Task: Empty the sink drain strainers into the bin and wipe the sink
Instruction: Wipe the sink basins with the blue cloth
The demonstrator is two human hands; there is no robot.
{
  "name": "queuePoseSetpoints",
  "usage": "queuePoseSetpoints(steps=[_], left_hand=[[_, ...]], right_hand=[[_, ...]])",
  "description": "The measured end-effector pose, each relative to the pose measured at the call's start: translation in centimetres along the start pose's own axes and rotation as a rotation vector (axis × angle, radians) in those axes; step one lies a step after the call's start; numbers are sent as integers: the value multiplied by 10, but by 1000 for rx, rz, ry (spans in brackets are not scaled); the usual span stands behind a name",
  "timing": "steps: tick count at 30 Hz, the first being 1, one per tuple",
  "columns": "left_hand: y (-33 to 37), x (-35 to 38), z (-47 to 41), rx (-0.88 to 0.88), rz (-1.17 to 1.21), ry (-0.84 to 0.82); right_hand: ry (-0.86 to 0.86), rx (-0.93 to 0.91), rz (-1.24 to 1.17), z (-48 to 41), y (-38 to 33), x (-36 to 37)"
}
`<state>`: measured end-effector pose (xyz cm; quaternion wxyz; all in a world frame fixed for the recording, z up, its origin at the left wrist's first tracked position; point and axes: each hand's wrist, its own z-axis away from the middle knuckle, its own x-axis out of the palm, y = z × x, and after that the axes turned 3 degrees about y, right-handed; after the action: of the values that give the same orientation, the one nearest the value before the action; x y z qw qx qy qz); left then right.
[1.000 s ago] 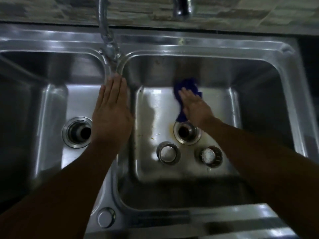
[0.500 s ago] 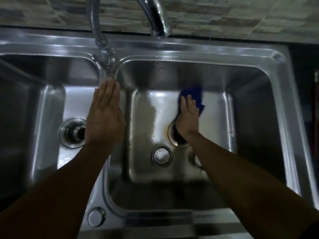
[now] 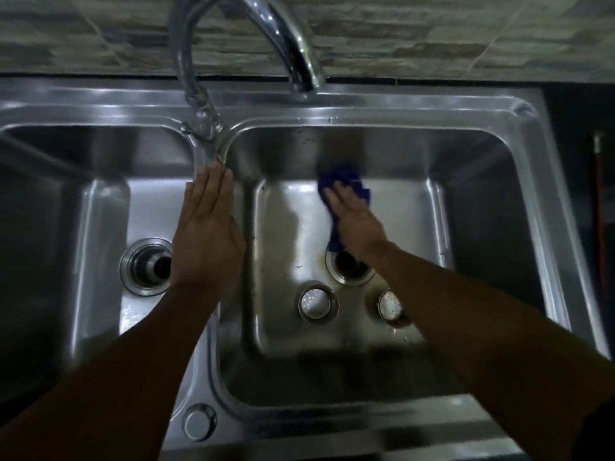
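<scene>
A steel double sink (image 3: 392, 111) fills the view. My right hand (image 3: 357, 224) presses a blue cloth (image 3: 346, 181) flat on the floor of the right basin, fingers straight, just behind the open drain hole (image 3: 349, 266). Two round metal strainers (image 3: 317, 302) (image 3: 391, 306) sit on the basin floor in front of that drain. My left hand (image 3: 206, 234) rests flat on the divider between the basins, fingers straight and pointing at the tap base. The left basin's drain (image 3: 146, 266) shows beside that hand.
A curved chrome tap (image 3: 283, 38) arches over the back rim, its base (image 3: 199, 124) at the divider. A round metal cap (image 3: 198, 422) sits on the front rim. Stone-pattern tiles form the back wall. A dark counter with a red-handled thing (image 3: 599, 207) lies to the right.
My right hand has slid the blue cloth a little sideways across the right basin's floor, and the second strainer shows again. The left hand stays on the divider. The camera has tilted.
</scene>
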<state>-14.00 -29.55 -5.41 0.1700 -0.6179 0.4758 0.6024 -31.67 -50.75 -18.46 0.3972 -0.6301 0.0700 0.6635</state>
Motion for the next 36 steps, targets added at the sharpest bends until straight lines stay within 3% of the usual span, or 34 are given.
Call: queuePoseSetpoints(steps=[4, 8, 10, 15, 19, 21, 23, 27, 31, 33, 36], left_hand=[[0, 0, -1, 0, -1, -4], [-1, 1, 0, 4, -4, -1], [0, 0, 0, -3, 1, -13], [2, -4, 3, -16, 23, -40], [1, -6, 3, -12, 22, -40], [0, -5, 2, -14, 26, -38], [0, -4, 2, -16, 33, -27], [1, -3, 2, -12, 53, 16], [0, -3, 2, -10, 36, -7], [-1, -3, 3, -3, 30, -21], [-2, 0, 3, -15, 24, -46]], right_hand=[[8, 304, 189, 21, 45, -20], [156, 517, 31, 17, 20, -16], [180, 460, 54, 12, -8, -6], [67, -23, 49, 14, -88, 28], [-21, -269, 140, 14, -84, 29], [-29, -228, 298, 12, -62, 23], [25, -19, 346, 9, -33, 13], [10, 300, 191, 16, 21, -16], [16, 475, 70, 12, 8, -16], [12, 411, 46, 6, -18, -6], [-36, 97, 53, 4, -67, 20]])
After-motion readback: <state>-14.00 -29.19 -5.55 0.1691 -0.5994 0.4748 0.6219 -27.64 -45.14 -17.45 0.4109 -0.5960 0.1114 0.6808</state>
